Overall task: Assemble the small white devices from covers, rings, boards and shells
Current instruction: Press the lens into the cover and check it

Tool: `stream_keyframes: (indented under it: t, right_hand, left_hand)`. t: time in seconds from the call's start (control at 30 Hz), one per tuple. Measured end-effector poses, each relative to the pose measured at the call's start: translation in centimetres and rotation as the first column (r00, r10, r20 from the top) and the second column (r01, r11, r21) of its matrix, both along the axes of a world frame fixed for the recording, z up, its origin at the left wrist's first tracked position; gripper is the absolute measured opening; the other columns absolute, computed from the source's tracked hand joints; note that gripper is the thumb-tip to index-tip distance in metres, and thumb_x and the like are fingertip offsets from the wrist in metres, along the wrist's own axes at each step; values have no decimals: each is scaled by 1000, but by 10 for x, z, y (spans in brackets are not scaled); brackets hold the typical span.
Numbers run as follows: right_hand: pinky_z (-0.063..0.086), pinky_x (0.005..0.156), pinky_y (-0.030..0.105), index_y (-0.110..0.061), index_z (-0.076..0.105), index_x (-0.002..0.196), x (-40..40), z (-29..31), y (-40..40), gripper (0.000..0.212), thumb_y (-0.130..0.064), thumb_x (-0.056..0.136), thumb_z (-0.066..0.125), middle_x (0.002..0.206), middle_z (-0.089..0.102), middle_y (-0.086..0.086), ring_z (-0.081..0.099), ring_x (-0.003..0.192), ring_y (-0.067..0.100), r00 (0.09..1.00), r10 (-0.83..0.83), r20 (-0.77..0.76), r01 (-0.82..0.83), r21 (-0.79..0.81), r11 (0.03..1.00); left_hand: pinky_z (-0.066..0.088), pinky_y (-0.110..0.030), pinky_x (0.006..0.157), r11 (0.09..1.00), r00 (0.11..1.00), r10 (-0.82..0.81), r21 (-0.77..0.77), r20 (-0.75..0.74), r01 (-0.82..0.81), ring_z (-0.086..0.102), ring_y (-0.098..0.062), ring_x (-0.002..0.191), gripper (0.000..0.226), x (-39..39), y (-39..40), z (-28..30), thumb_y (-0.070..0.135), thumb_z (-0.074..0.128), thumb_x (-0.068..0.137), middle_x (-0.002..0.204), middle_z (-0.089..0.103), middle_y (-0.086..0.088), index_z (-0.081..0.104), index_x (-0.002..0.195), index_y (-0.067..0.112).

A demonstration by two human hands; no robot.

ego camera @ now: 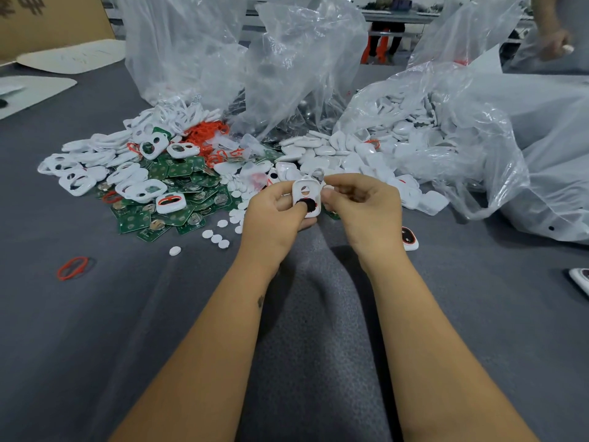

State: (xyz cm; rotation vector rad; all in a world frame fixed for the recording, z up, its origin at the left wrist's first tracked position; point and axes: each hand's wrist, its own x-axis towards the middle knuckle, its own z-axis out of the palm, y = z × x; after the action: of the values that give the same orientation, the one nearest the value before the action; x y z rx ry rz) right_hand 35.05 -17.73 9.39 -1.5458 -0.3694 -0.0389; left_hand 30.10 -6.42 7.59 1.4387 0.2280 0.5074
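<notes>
My left hand [274,215] grips a white cover [305,194] with two openings, the thumb with a dark nail lying over the lower opening. My right hand [360,202] is beside it, fingers curled, pinching the cover's right edge; a small white piece shows at its fingertips. Behind lie heaps of white covers [127,173], green boards [178,199], orange rings [207,132], small white discs [220,239] and white shells [334,151].
Clear plastic bags [287,59] stand behind the heaps, one at the right [446,129] spilling shells. A loose red ring [72,267] lies at the left. Assembled devices lie at the right [409,239] and at the far right edge [581,280]. Another person's hand [556,46] is at top right.
</notes>
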Motion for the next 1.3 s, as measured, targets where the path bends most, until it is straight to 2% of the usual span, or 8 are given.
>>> stream_keyframes:
  t: [0.1,0.2,0.43,0.63,0.73,0.93,1.13,1.3]
  right_hand:
    - [54,78,25,-21,72,80,-1,0,1,22,0,79,73,84,72,4,66,79,14,997,-65,40,66,-24,998]
    - [49,70,16,-23,68,76,0,0,1,24,0,81,70,76,66,-1,57,70,6,994,-90,58,91,-20,996]
    - [42,66,15,-21,68,90,-1,0,0,25,0,91,56,70,58,-11,50,64,1,998,-27,50,28,-10,1000]
    - [54,64,19,-9,66,87,1,1,-2,16,5,90,59,69,67,3,65,63,8,985,50,-168,-13,214,977]
    - [56,66,22,-6,65,86,2,1,-2,14,7,90,59,72,68,9,68,65,13,977,82,-197,-24,280,960]
    - [47,62,16,-19,71,80,1,3,-5,21,1,85,67,66,67,-10,57,61,5,997,-1,-80,10,117,993]
    - [53,76,26,-15,70,80,-3,4,0,18,2,83,69,81,70,5,63,76,13,999,-4,53,6,-54,999]
    - [44,75,14,-17,70,82,-6,2,2,14,-3,82,70,93,66,5,59,82,6,981,-39,189,77,-197,977]
  left_hand:
    - [55,-19,65,1000,1000,15,-8,-3,-15,72,-10,83,30,1,1,-1,-8,54,88,84,76,5,67,95,18]
    - [55,-19,65,1000,1000,22,-16,-6,-22,72,-10,82,30,2,1,-2,-9,54,88,81,76,6,66,93,18]
    - [55,-19,64,1000,1000,11,-29,-11,-11,72,-8,77,32,3,1,-3,-10,52,88,76,75,9,64,90,19]
    - [55,-19,63,999,1000,8,-32,-11,-8,72,-9,78,32,3,2,-4,-10,52,89,78,75,7,65,92,19]
    - [55,-18,63,1000,1000,-2,-19,-13,2,72,-8,77,33,3,2,-4,-9,52,89,78,75,9,65,91,21]
    - [55,-18,64,1000,1000,-20,-23,-2,19,72,-10,80,34,0,2,-2,-7,54,89,82,76,8,67,92,24]
    - [55,-19,65,998,998,-58,-1,16,58,73,-11,79,38,-2,0,1,-8,53,88,83,76,3,70,93,26]
    - [56,-21,68,998,998,-57,17,23,56,73,-15,83,32,-2,0,-1,-5,54,87,86,76,0,71,91,22]
